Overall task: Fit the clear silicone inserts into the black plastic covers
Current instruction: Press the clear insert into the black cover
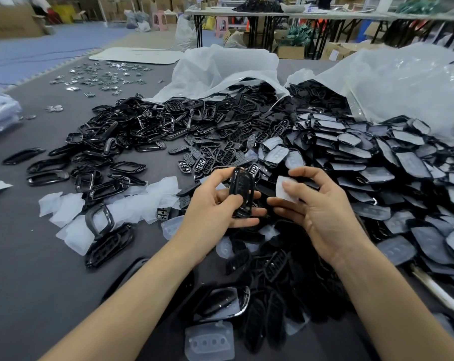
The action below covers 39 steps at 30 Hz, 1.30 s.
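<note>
My left hand (218,204) grips a black plastic cover (242,194) upright, fingers curled round its lower edge. A little to its right, my right hand (317,204) pinches a clear silicone insert (285,190) between thumb and fingers. The insert and the cover are apart, with a small gap between them. Both hands hover above a heap of black covers (267,277) on the grey table (38,269).
Loose clear inserts (72,214) lie at left, and one (210,341) lies near the front edge. Black frames (95,157) spread across the left middle. Covers with inserts fitted (392,173) pile up at right. Two white plastic bags (220,69) stand behind. Small shiny pieces (103,76) lie scattered far left.
</note>
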Available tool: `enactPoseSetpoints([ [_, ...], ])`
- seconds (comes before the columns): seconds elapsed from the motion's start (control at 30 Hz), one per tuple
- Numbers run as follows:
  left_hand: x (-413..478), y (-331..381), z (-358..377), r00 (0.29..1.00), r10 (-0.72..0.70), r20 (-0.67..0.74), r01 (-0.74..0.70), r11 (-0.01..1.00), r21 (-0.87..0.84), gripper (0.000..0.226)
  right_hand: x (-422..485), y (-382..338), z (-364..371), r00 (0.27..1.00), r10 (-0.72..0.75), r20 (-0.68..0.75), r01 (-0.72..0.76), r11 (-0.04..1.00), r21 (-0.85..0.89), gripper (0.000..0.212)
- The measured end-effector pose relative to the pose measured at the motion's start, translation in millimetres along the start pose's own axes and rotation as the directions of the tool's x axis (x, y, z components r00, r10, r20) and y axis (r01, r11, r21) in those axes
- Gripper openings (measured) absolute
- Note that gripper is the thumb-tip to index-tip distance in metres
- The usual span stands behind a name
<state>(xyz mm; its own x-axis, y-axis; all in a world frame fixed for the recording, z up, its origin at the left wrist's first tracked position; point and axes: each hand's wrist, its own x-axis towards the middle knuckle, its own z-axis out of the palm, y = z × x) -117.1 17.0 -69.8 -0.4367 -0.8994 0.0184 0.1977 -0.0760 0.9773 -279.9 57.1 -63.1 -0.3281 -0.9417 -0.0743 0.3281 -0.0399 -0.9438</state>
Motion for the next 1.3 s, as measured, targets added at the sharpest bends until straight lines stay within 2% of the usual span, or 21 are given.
enactPoseSetpoints([
  [0.07, 0.2, 0.4, 0.1, 1.0, -0.001, -0.003, 0.001, 1.0, 0.002, 0.033, 0.3, 0.6, 0.2, 1.0, 0.005, 0.017, -0.005, 0.999, -0.032, 0.02],
  [0.17, 0.8, 0.8, 0.4, 1.0, -0.004, -0.002, 0.004, 1.0, 0.002, 0.034, -0.6, 1.1, 1.4, 1.0, -0.014, 0.021, 0.016, 0.996, -0.085, 0.014],
  [0.33, 1.0, 0.8, 0.8, 1.0, -0.005, 0.002, 0.005, 1.0, 0.004, 0.033, -2.6, -0.1, 3.0, 0.997, -0.077, 0.023, 0.079, 0.987, -0.139, 0.016],
  [0.7, 1.2, -3.0, -1.6, 1.0, 0.01, 0.014, -0.01, 1.0, 0.019, 0.034, -3.7, -0.3, 4.5, 0.996, -0.089, 0.028, 0.092, 0.98, -0.179, 0.008],
  [0.87, 2.0, -5.0, -1.3, 0.999, 0.033, 0.022, -0.034, 0.998, 0.058, 0.032, -6.4, -1.4, 4.0, 0.986, -0.148, 0.083, 0.166, 0.945, -0.284, 0.004],
  [1.07, 0.8, -5.4, 0.8, 0.996, 0.066, 0.056, -0.071, 0.993, 0.09, 0.033, -10.6, 0.1, 10.8, 0.949, -0.223, 0.223, 0.293, 0.886, -0.36, 0.016],
  [1.3, -0.3, -7.0, 3.7, 0.991, 0.092, 0.093, -0.096, 0.994, 0.045, 0.019, -12.1, 3.3, 14.4, 0.937, -0.286, 0.203, 0.345, 0.851, -0.396, 0.013],
])
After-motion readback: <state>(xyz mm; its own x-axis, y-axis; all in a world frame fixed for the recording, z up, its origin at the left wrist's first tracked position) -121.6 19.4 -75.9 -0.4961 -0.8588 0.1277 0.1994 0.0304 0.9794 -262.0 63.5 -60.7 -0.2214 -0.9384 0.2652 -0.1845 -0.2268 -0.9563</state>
